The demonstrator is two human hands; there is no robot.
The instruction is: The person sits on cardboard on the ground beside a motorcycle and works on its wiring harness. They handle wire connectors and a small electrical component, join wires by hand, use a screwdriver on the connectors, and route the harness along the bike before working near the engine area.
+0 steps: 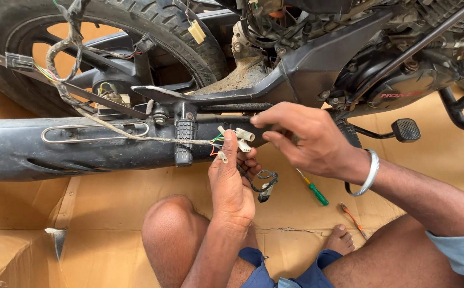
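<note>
My left hand (pixel 231 178) is raised in front of the motorcycle's black exhaust pipe (pixel 56 152) and grips a bundle of thin coloured wires with small cream connectors (pixel 244 136) at their ends. A black wire with a small plug (pixel 265 188) dangles from the same hand. My right hand (pixel 304 138) reaches in from the right, fingers pinched near the connectors and the black frame behind them. A silver bangle sits on that wrist. The wire harness (pixel 136 134) runs left along the exhaust up to the rear wheel (pixel 152 21).
A green-handled screwdriver (pixel 314 189) and an orange-handled tool (pixel 352 217) lie on the cardboard floor (pixel 104 213) by my knees. The footpeg (pixel 184 138) and gear pedal (pixel 405 129) stick out from the bike. Loose wiring and a yellow connector (pixel 196 31) hang near the wheel.
</note>
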